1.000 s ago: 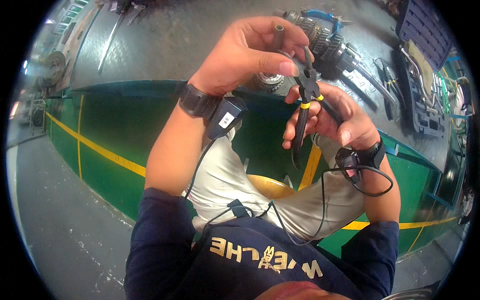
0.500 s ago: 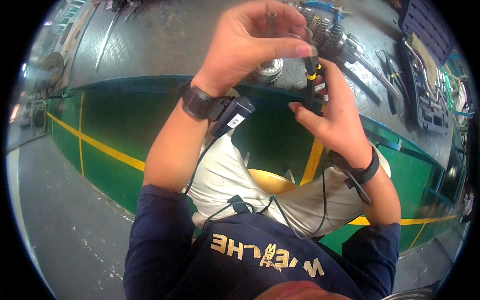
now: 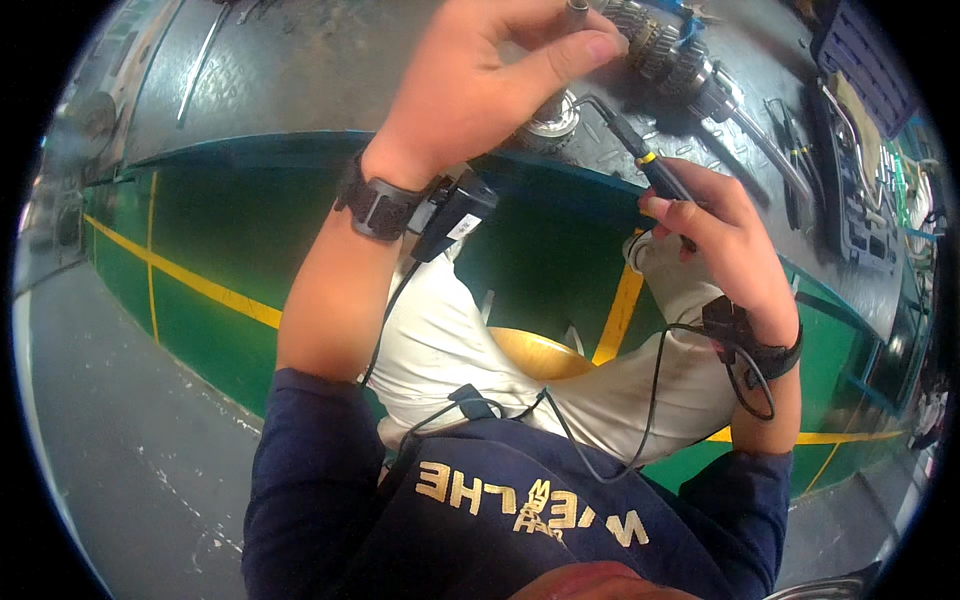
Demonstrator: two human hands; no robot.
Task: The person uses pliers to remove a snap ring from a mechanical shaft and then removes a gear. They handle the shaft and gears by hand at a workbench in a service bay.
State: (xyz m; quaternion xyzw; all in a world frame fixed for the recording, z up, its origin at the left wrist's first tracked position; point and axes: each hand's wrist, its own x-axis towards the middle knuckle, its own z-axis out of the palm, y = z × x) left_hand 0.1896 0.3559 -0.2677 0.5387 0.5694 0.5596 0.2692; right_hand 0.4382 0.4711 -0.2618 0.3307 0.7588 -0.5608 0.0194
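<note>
Pliers black, yellow-banded; trousers off-white; shirt navy, gold-lettered.

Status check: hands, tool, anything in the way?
Left hand gripping cylindrical grey metal tube. Right hand holding black-handled, yellow-banded, bent-tipped pliers. Left hand partly hiding tube.

Right hand holding pliers, left hand gripping tube

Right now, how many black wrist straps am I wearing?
2: one broad black wrist strap sits just behind the left hand, a second black wrist strap just behind the right hand. None seems hidden.
</note>
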